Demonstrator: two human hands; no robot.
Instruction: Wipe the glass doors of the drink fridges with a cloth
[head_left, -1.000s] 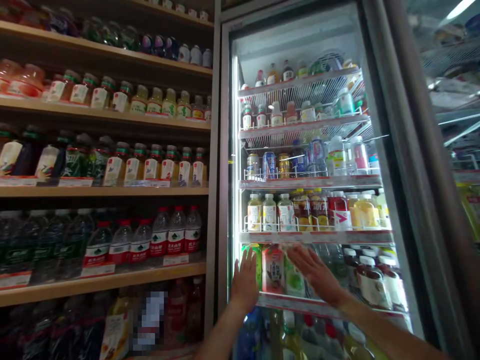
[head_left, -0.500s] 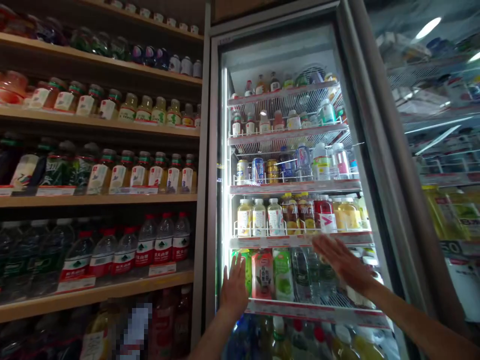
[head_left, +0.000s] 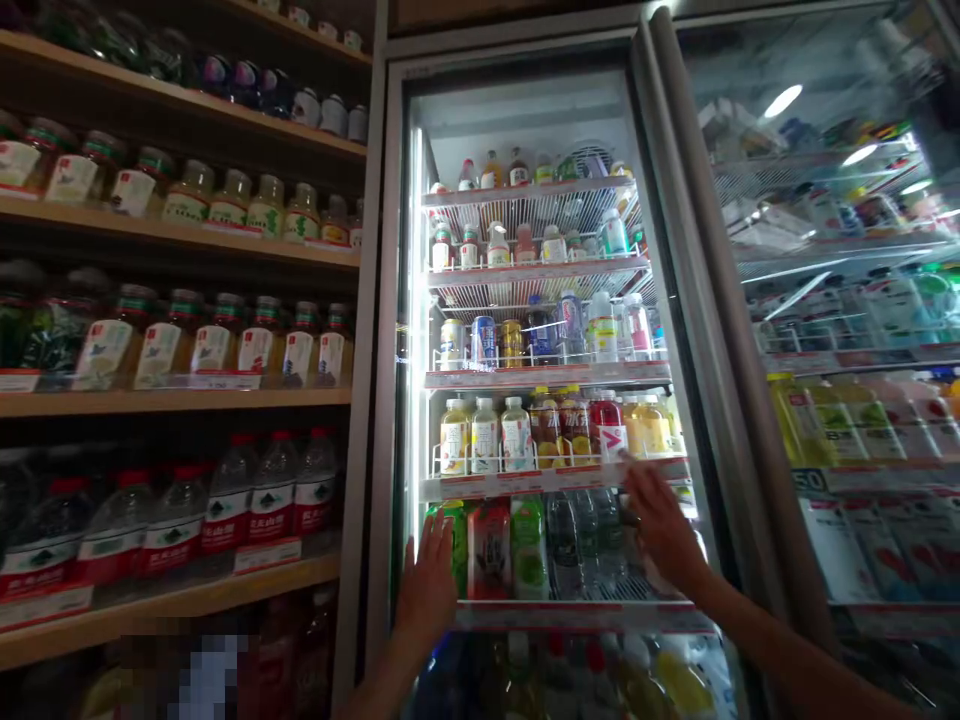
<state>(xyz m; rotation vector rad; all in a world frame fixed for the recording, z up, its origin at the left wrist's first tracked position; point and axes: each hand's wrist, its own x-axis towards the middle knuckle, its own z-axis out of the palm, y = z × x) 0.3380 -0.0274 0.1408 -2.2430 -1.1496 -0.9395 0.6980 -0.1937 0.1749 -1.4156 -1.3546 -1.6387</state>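
Note:
In front of me is a glass-door drinks fridge [head_left: 517, 100], lit inside and full of bottles, cans and cartons. My left hand [head_left: 429, 580] is raised at its lower left, fingers stretched out and holding nothing. It is nearest to a green carton [head_left: 457, 540]; whether it touches the glass I cannot tell. On the right, my right hand [head_left: 664, 520] reaches across the lower shelves with its fingers extended, slightly blurred and empty. Close to its fingertips stands a red bottle with a pink-and-white label [head_left: 609, 430]. A red carton [head_left: 489, 552] stands between the hands.
Wooden shelves [head_left: 180, 400] on the left hold rows of juice bottles, with red-capped water bottles [head_left: 225, 510] lower down. Another glass-door fridge [head_left: 840, 340] with drinks stands on the right, past a thick metal frame [head_left: 727, 300]. A pixelated patch covers the bottom left.
My view has shifted to the right, so the fridge and both hands sit further left and more of the right fridge shows. Both hands stay empty.

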